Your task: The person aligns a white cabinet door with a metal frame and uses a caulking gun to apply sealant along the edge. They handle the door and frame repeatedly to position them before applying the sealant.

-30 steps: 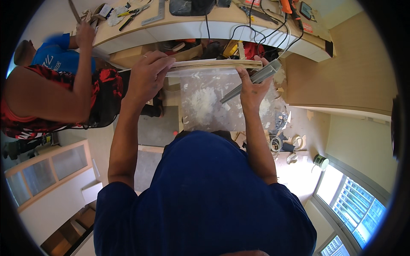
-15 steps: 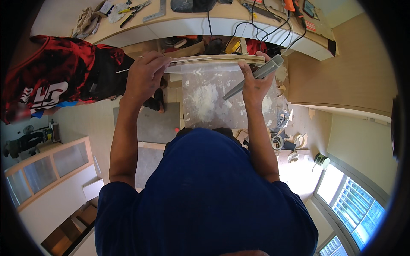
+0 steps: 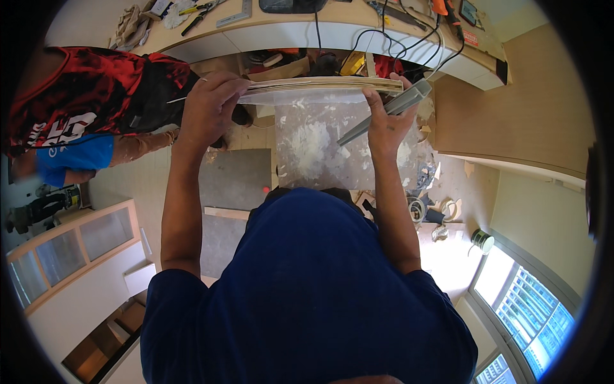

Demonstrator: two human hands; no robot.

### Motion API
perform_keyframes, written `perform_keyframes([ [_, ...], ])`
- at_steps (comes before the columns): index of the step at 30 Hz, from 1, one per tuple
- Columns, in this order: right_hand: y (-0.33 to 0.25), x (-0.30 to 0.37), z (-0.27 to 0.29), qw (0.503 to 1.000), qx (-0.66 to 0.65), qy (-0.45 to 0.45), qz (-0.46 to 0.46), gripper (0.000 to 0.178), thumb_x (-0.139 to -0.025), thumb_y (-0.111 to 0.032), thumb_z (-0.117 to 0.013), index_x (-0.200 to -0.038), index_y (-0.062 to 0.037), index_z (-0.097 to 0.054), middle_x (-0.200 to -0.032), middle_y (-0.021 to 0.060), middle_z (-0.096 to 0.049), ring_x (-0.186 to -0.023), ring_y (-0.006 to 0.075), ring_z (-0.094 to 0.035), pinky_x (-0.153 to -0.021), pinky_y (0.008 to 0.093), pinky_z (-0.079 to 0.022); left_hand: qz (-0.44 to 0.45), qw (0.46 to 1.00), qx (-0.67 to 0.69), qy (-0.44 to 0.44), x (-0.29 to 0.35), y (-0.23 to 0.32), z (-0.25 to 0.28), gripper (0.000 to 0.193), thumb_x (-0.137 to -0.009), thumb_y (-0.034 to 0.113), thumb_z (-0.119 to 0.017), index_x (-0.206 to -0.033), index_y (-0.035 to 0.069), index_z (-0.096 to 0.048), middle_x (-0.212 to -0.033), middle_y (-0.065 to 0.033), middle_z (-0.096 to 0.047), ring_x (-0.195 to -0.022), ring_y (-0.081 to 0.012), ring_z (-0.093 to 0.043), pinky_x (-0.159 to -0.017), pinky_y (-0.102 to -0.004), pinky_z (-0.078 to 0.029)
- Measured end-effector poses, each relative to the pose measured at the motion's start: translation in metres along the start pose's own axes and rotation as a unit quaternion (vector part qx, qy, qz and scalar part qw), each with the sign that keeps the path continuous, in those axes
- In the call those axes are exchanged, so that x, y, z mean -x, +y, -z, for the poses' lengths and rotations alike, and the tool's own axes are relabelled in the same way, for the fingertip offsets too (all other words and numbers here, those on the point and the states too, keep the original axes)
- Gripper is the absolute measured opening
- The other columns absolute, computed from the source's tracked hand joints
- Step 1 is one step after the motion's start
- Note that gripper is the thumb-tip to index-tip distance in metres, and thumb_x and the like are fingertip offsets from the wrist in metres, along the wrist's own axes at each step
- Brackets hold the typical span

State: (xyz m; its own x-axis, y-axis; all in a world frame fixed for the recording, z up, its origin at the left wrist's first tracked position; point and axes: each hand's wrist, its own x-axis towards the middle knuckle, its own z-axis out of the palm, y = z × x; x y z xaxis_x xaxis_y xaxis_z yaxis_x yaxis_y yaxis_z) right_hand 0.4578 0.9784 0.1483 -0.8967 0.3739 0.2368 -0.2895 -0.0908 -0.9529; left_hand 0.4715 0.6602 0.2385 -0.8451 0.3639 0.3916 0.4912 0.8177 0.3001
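Observation:
A stack of thin wood-edged boards (image 3: pixel 320 84) is held up edge-on across the far middle. My left hand (image 3: pixel 214 109) is closed round its left end, fingers over the top. A thin pale strip (image 3: pixel 175 100) pokes out on the far side of that hand. My right hand (image 3: pixel 387 131) grips the right end, thumb on the near face and fingertips behind. Slanting through the same hand is a grey U-shaped channel (image 3: pixel 414 96), its open end up to the right. Below the boards stands a work surface (image 3: pixel 307 144) smeared with white.
A counter (image 3: pixel 275 35) with pliers, a metal square and cables runs along the far side. Two people, one in a red and black shirt (image 3: pixel 109 80), one in a blue shirt (image 3: pixel 77 157), are at left. Scraps and a tape roll (image 3: pixel 416 209) litter the floor at right.
The boards and channel have risen slightly, with both hands still on them. The blue-shirted person at left has come further into view.

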Motion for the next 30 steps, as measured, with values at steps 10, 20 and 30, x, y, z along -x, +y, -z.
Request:
perform_keyframes([
  [10,0.0,-0.002,0.0,0.999,-0.02,0.004,-0.026,0.067,-0.083,-0.004,-0.091,-0.137,-0.0023,-0.051,-0.119,0.0079,-0.06,-0.106,0.0161,-0.063,-0.09,0.0295,-0.059,-0.001,0.999,-0.04,-0.003,0.005,-0.005,0.005,0.02,-0.09,0.007,-0.073,-0.109,0.011,-0.077,-0.105,-0.0036,-0.074,-0.095,-0.0272,-0.069,-0.08,-0.0402,-0.05],
  [20,0.006,-0.005,-0.001,0.999,0.033,0.02,-0.003,0.062,-0.083,-0.002,-0.09,-0.134,-0.0014,-0.055,-0.12,0.0083,-0.061,-0.105,0.0161,-0.063,-0.091,0.0301,-0.056,0.02,1.0,-0.018,0.012,0.016,-0.017,0.019,0.024,-0.087,0.002,-0.073,-0.11,0.01,-0.077,-0.104,-0.005,-0.075,-0.097,-0.0286,-0.07,-0.081,-0.0398,-0.05],
  [30,-0.002,-0.003,-0.003,0.999,0.032,0.007,-0.006,0.063,-0.086,-0.01,-0.091,-0.137,-0.0008,-0.054,-0.121,0.0107,-0.065,-0.109,0.0188,-0.066,-0.095,0.0319,-0.056,0.037,0.994,-0.099,-0.024,0.045,-0.052,0.074,0.019,-0.09,0.003,-0.073,-0.108,0.009,-0.077,-0.105,-0.0041,-0.075,-0.096,-0.0266,-0.07,-0.079,-0.038,-0.047],
])
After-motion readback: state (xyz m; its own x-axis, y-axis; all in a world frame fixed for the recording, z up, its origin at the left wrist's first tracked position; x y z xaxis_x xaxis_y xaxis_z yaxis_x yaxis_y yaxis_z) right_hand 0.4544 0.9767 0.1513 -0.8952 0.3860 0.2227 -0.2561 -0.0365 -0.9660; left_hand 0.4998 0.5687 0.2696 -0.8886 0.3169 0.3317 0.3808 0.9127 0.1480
